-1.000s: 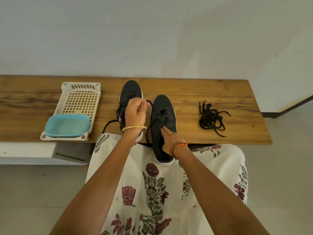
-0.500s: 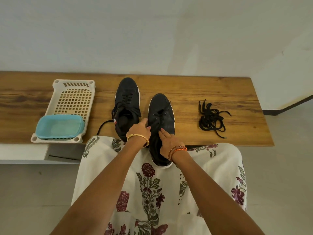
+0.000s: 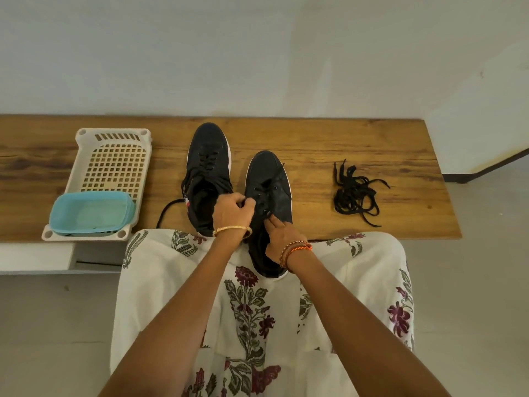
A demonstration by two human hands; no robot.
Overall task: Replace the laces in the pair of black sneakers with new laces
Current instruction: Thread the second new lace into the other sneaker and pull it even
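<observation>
Two black sneakers stand toe-away on the wooden bench (image 3: 343, 138). The left sneaker (image 3: 208, 156) is laced, with a lace end (image 3: 164, 214) trailing off to its left. The right sneaker (image 3: 269, 179) hangs over the bench edge onto my lap, its eyelets mostly bare. My left hand (image 3: 232, 211) pinches a black lace at that shoe's left eyelet row. My right hand (image 3: 282, 234) rests on the shoe's tongue area, fingers pressing near a lower eyelet; whether it pinches a lace is unclear. A loose bundle of black laces (image 3: 355, 193) lies to the right.
A white perforated plastic tray (image 3: 114, 156) sits at the bench's left, with a light blue tub (image 3: 91, 212) on its near end. A pale wall stands behind the bench. My floral white garment (image 3: 257, 310) covers my lap below the shoes.
My left hand came down from above the left sneaker, where it held the lace raised, to the right sneaker's eyelets. The right hand stayed on that shoe.
</observation>
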